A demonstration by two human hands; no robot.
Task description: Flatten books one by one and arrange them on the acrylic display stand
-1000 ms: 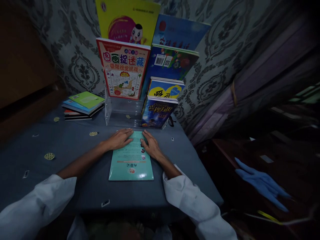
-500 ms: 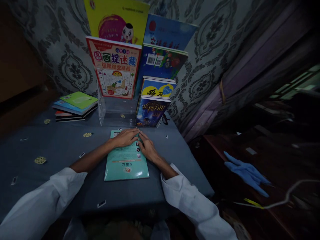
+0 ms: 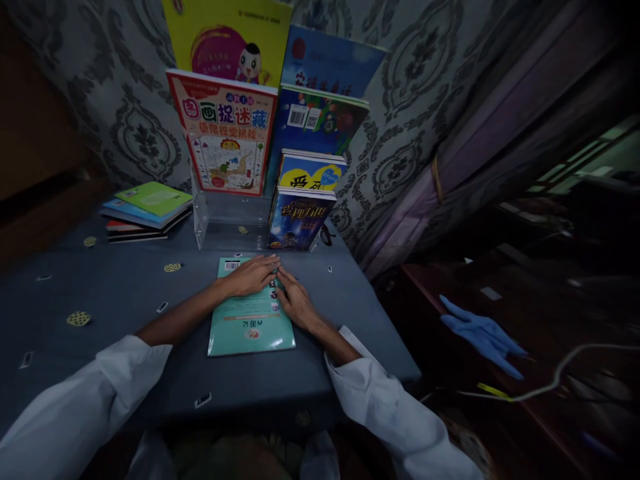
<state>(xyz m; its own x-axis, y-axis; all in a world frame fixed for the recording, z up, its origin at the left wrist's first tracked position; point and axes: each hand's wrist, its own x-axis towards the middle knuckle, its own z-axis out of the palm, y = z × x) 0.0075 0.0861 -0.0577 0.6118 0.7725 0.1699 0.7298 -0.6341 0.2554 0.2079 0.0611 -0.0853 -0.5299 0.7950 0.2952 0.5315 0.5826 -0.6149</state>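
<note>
A teal paperback book (image 3: 235,337) lies flat on the blue-grey tablecloth, its printing upside down to me and a barcode at its far left corner. My left hand (image 3: 254,275) rests across the far part of the cover with fingers stretched out to the right. Along the book's right edge lies my right hand (image 3: 295,297), fingers extended and pointing away from me. The fingertips of both hands meet near the far right corner, where they hide part of the cover.
Behind the book stands a clear acrylic rack (image 3: 230,237) holding upright books, among them a red-bordered one (image 3: 227,140) and a dark blue one (image 3: 300,220). A book stack (image 3: 150,210) lies at the left. Blue gloves (image 3: 483,333) and a white cable (image 3: 560,373) lie on the right.
The camera view has shifted slightly, so the scene sits a little further left. Both hands stay on the teal book in nearly the same pose.
</note>
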